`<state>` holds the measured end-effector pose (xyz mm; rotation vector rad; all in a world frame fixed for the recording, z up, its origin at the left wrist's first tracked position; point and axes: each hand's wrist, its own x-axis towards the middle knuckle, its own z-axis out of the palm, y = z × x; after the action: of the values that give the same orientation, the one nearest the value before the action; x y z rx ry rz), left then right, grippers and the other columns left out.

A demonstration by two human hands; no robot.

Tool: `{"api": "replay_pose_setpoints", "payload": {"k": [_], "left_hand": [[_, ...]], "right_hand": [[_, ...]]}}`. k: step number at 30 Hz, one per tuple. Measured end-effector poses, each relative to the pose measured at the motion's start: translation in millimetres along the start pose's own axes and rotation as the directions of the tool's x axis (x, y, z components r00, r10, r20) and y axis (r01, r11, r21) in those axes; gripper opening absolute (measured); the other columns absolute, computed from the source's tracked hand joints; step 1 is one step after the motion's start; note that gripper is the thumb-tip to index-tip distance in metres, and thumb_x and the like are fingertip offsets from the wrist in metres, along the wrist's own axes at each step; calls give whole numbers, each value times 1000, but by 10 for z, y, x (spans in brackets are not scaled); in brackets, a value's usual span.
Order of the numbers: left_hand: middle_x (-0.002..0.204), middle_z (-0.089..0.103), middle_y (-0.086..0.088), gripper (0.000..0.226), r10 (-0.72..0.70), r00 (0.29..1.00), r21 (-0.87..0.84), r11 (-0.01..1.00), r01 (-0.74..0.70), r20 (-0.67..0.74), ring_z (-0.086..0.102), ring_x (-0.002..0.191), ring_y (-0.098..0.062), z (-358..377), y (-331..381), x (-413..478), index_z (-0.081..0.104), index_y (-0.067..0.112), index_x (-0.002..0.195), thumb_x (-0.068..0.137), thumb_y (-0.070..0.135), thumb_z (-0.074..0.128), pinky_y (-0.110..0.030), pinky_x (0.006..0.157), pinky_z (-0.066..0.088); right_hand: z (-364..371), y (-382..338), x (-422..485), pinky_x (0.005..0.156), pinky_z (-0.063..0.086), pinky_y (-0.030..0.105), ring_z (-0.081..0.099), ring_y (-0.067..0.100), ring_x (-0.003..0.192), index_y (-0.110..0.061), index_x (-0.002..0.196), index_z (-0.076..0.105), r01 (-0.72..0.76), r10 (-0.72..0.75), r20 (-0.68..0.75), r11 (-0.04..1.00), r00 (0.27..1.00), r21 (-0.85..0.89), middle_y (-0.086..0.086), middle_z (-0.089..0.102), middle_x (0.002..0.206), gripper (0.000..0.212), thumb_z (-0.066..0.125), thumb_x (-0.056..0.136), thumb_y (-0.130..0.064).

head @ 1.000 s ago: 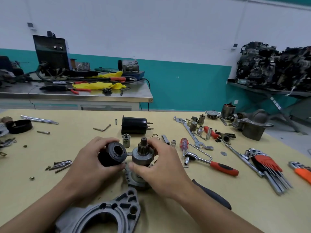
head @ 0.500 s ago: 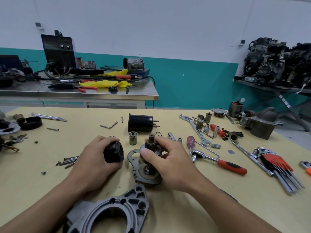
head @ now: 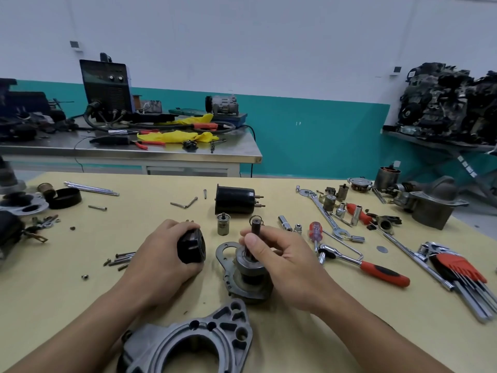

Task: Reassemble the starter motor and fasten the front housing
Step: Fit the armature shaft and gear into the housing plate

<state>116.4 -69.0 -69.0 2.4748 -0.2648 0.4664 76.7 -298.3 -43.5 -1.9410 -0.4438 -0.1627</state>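
Right grip (head: 285,262) pinches shaft (head: 255,229) of drive (head: 248,267); left grip (head: 161,254) clasps cap (head: 191,249). Drive likely heavy, rigid, greasy: hold by body.

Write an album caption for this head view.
Right hand pinches the upright shaft above its metal plate; left hand grips a black round part at the bench.
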Motion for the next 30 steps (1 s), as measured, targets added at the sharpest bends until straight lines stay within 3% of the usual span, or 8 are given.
{"api": "replay_pose_setpoints", "payload": {"k": [5,8,10,14,18,22,26,30], "left_hand": [[112,59,13,60,4,1000,-6,1000,-4,12,56,99,-11,-15,37,-16,57,33,127,73,36,85,-26,86,45],[111,61,13,57,4,1000,24,1000,-5,30,56,97,-11,-20,68,-12,54,34,123,75,38,84,-29,85,47],[114,58,12,59,27,999,66,997,-29,34,55,99,-13,-27,96,-11,50,34,125,76,37,83,-30,86,47],[116,43,12,78,78,996,81,993,-81,49,51,103,-14,-40,112,-9,37,26,147,81,34,79,-27,88,47],[114,53,15,60,90,996,-256,962,-93,-24,55,106,-2,-115,167,-31,56,29,129,76,24,85,-5,86,41],[109,70,10,58,114,992,-563,824,-63,57,65,106,-8,-128,281,-97,63,32,115,65,22,90,-16,88,50],[112,72,4,63,164,974,-659,752,-19,159,67,108,-13,-50,329,-134,66,28,115,61,13,94,-19,88,52],[114,72,0,64,160,963,-685,728,34,218,67,110,-17,-42,340,-138,67,39,108,52,27,95,-27,93,54]], "right_hand": [[56,-1,9,73,56,38,68,15,83,-24,89,75,94,-98,-125,995,987,-33,-2,73,87,25,57,101,-36],[92,45,29,65,53,28,64,11,76,-18,87,72,128,-132,-154,991,979,-33,-2,70,81,28,54,103,-32],[107,47,61,66,49,17,62,3,76,-20,85,71,137,-132,-201,990,971,14,-5,70,82,27,53,103,-29],[20,-46,126,80,55,29,68,19,89,-19,83,68,205,-136,-294,954,946,218,2,73,89,29,48,97,-37],[-221,-190,114,80,58,27,71,14,87,-17,81,63,340,-202,-374,873,905,351,5,71,84,31,44,97,-35],[-356,-242,61,82,59,34,69,17,82,-24,79,63,446,-286,-423,823,860,351,-4,67,77,34,40,99,-39],[-350,-252,8,78,58,32,68,20,77,-31,79,63,496,-373,-382,812,846,307,-8,66,74,36,38,101,-43],[-227,-204,-24,74,56,31,66,28,74,-21,79,56,464,-385,-301,846,873,263,-6,65,73,38,40,102,-48]]}}
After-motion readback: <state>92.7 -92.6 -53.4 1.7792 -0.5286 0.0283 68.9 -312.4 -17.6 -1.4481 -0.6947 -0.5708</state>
